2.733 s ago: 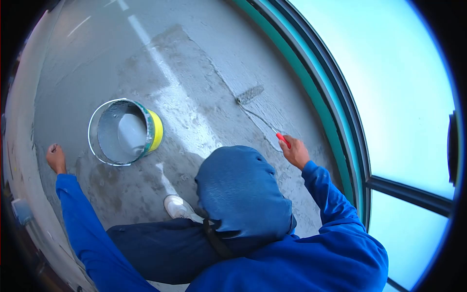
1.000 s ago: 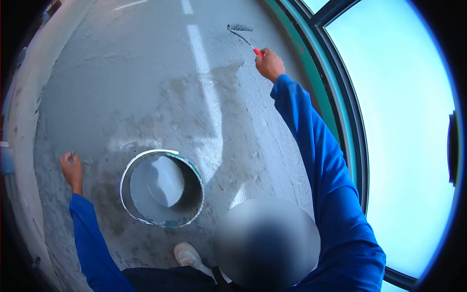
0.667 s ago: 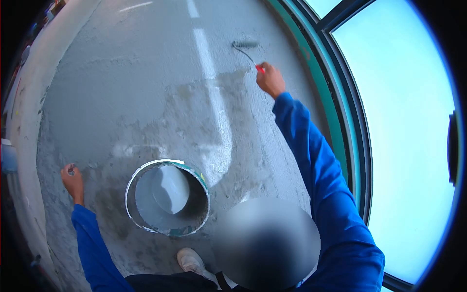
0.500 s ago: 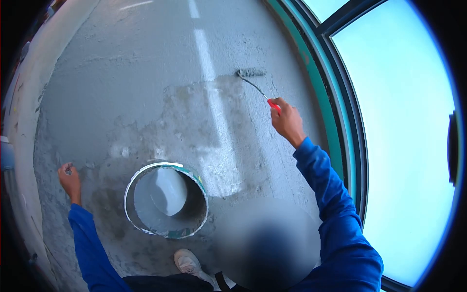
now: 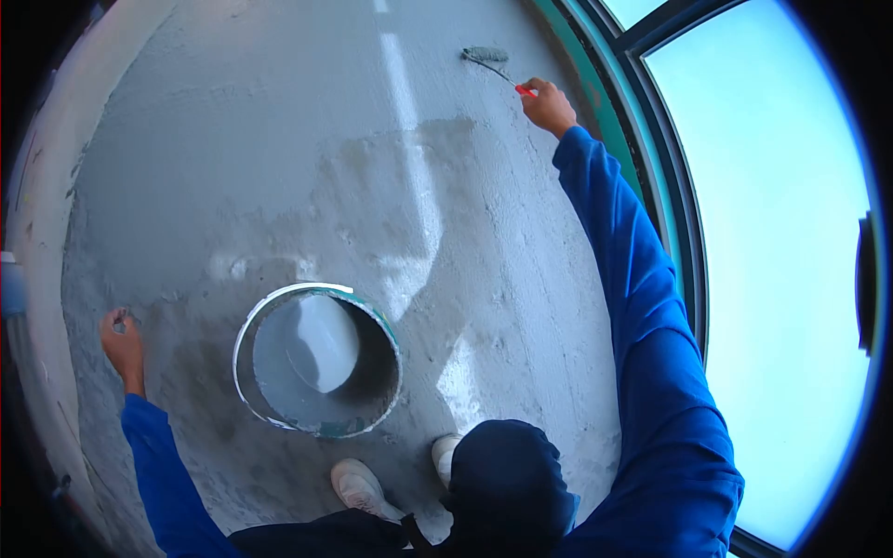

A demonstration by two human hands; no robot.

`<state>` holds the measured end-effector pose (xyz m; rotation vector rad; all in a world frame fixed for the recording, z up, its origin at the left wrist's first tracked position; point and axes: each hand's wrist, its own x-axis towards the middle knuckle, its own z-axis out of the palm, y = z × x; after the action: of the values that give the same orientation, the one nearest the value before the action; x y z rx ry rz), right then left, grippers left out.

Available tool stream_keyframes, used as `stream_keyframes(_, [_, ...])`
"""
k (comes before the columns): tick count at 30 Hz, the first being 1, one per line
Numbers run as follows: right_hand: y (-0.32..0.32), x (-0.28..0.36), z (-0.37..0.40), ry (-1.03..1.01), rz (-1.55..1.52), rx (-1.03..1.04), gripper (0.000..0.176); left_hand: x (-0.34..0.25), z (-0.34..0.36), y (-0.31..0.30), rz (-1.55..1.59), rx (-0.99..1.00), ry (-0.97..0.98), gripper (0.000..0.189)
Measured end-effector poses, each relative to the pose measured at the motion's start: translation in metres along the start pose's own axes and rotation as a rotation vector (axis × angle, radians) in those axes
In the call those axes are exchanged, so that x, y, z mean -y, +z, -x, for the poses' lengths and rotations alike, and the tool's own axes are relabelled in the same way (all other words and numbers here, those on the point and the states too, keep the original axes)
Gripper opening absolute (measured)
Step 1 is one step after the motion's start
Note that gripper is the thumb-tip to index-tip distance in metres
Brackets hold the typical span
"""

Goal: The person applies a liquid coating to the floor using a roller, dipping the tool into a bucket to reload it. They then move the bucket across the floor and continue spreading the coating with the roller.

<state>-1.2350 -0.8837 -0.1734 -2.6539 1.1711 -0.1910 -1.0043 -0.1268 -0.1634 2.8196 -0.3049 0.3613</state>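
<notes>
A paint roller [image 5: 486,56] with a red handle lies against the wet grey floor [image 5: 251,121] at the upper middle. My right hand [image 5: 550,106] is closed round its handle, with the arm stretched far forward. Over at the left, my left hand [image 5: 123,348] hangs above the floor, fingers curled, thumb and fingertips together; nothing can be made out between them. Between my hands and nearer to me stands a round bucket [image 5: 377,423] with grey liquid inside. Darker, patchy floor surrounds it, while a smoother grey coat covers the area beyond.
A window with a dark frame [image 5: 684,195] and a green strip at its base [image 5: 619,153] runs along the right. A pale raised edge [image 5: 46,205] curves along the left. Two white shoes [image 5: 358,486] and a dark cap [image 5: 510,484] show at the bottom.
My right hand and the roller have moved forward, away from me, along the right side. The dark cap and a second shoe now show where a blurred patch was.
</notes>
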Motion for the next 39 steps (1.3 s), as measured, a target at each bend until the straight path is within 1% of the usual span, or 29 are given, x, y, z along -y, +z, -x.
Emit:
stream_keyframes(1, [-0.003,-0.01,0.008,-0.01,-0.021,0.021,0.033,0.01,0.0,0.001,-0.02,0.0,0.013,0.019])
stream_keyframes(2, [-0.006,-0.02,0.026,-0.005,-0.017,0.018,0.033,0.017,0.003,0.003,-0.008,0.005,-0.015,0.019])
stream_keyframes(4, [-0.008,-0.043,0.064,-0.025,-0.006,-0.02,0.032,0.027,0.002,0.003,0.016,0.002,-0.05,0.019])
stream_keyframes(5, [-0.012,-0.053,0.085,-0.013,-0.052,0.007,0.031,0.034,0.001,0.006,-0.009,0.007,-0.061,0.019])
stream_keyframes(7, [-0.016,-0.069,0.131,-0.012,-0.073,-0.009,0.03,0.044,0.002,0.015,-0.058,0.017,-0.082,0.02])
stream_keyframes(9, [-0.025,-0.079,0.177,0.056,-0.126,0.032,0.03,0.037,0.001,0.015,-0.069,0.03,-0.088,0.02])
stream_keyframes(13, [-0.046,-0.101,0.271,0.12,-0.186,0.094,0.031,0.012,-0.002,-0.003,-0.073,0.039,-0.065,0.022])
stream_keyframes(16, [-0.058,-0.125,0.345,0.107,-0.183,0.083,0.03,0.017,-0.018,0.0,-0.105,-0.01,0.012,0.025])
stream_keyframes(17, [-0.069,-0.14,0.415,0.201,-0.206,0.141,0.03,0.006,-0.011,-0.007,-0.092,0.02,0.051,0.026])
stream_keyframes(19, [-0.092,-0.143,0.453,0.268,-0.253,0.192,0.029,-0.011,-0.021,-0.013,-0.028,-0.014,0.038,0.027])
stream_keyframes(22, [-0.097,-0.167,0.538,0.259,-0.271,0.146,0.03,-0.003,-0.037,0.003,0.067,0.022,0.064,0.03])
stream_keyframes(25, [-0.114,-0.177,0.617,0.404,-0.277,0.219,0.03,-0.031,-0.032,-0.003,0.066,0.023,0.063,0.031])
stream_keyframes(29, [-0.133,-0.183,0.716,0.543,-0.27,0.247,0.03,-0.016,-0.063,0.015,0.101,0.033,0.168,0.033])
stream_keyframes(31, [-0.147,-0.186,0.758,0.624,-0.284,0.294,0.03,-0.021,-0.065,0.01,0.066,0.026,0.194,0.033])
stream_keyframes(34, [-0.161,-0.194,0.817,0.666,-0.317,0.306,0.032,-0.024,-0.062,0.003,0.028,0.035,0.2,0.035])
stream_keyframes(35, [-0.168,-0.193,0.831,0.676,-0.32,0.31,0.032,-0.024,-0.062,0.0,0.003,0.061,0.203,0.035])
stream_keyframes(37, [-0.188,-0.186,0.848,0.744,-0.219,0.332,0.033,-0.022,-0.061,-0.004,-0.046,0.106,0.203,0.035])
stream_keyframes(39, [-0.198,-0.189,0.857,0.773,-0.177,0.322,0.033,-0.009,-0.069,0.0,-0.048,0.074,0.251,0.035])
